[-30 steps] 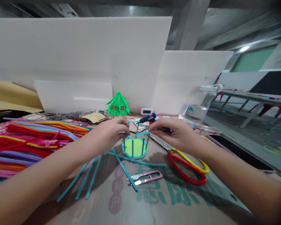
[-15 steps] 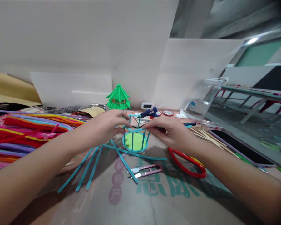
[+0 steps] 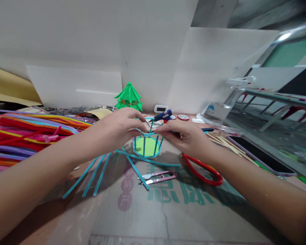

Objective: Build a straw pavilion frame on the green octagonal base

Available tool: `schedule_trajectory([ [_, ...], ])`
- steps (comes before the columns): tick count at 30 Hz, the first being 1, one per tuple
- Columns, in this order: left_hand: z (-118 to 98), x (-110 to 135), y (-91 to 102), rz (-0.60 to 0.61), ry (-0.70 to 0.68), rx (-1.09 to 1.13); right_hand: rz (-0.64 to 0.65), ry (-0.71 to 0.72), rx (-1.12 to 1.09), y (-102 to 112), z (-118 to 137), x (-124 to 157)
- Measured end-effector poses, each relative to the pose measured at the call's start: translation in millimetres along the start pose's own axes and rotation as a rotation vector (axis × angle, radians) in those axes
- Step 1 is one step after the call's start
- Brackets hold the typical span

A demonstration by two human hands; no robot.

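A small frame of blue pipe cleaners [image 3: 143,147] stands upright on a round yellow-green base [image 3: 148,149] with a blue rim. My left hand [image 3: 122,126] pinches the upper left of the frame between thumb and fingers. On the other side, my right hand [image 3: 187,136] is closed on the frame's upper right edge. A blue strip bends across the top between my fingertips; the fingers hide its ends. Loose blue pipe cleaners [image 3: 135,170] lie in front of and left of the base, beside pink-handled thread snips [image 3: 161,176].
Bundles of coloured pipe cleaners [image 3: 28,136] fill the left. Behind are a green pagoda-like roof model [image 3: 129,97], a small digital clock [image 3: 160,108] and a blue glue gun [image 3: 162,116]. Rightward lie a red loop [image 3: 202,172], wooden sticks [image 3: 226,145], a phone [image 3: 260,154] and a water bottle [image 3: 220,105].
Both hands have drawn slightly closer together over the frame, and the blue strip between them now spans its top front. The camera view has tilted down a little.
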State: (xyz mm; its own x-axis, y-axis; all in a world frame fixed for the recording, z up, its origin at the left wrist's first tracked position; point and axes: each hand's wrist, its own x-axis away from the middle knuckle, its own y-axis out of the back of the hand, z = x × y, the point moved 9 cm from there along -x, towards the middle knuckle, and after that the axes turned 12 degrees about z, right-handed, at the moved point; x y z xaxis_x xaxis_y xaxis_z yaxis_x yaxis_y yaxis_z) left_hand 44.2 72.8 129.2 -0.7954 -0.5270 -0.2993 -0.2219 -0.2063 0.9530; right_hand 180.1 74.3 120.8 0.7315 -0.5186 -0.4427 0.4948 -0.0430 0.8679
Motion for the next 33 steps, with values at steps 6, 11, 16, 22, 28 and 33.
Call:
schedule_trajectory([
  [6,-2.4,3.5,6.6,-0.032,0.023,0.018,-0.007,-0.023,0.0,0.0,0.1,0.7],
  [11,-6.5,5.2,8.4,-0.06,-0.015,0.006,0.009,-0.024,0.013,0.3,2.2,-0.4],
  [16,-9.2,5.0,6.9,-0.058,-0.036,-0.029,0.043,-0.03,-0.003,-2.5,-0.9,-1.0],
  [22,-8.1,5.0,7.7,-0.04,0.008,-0.009,0.046,-0.012,0.004,-4.0,-1.9,0.1],
  [28,-4.9,4.6,8.3,-0.034,0.006,-0.012,0.025,0.011,0.024,-2.8,-0.9,1.2],
  [33,-3.6,6.3,9.2,-0.049,-0.02,-0.027,0.003,0.033,0.032,-2.2,-1.2,1.6],
])
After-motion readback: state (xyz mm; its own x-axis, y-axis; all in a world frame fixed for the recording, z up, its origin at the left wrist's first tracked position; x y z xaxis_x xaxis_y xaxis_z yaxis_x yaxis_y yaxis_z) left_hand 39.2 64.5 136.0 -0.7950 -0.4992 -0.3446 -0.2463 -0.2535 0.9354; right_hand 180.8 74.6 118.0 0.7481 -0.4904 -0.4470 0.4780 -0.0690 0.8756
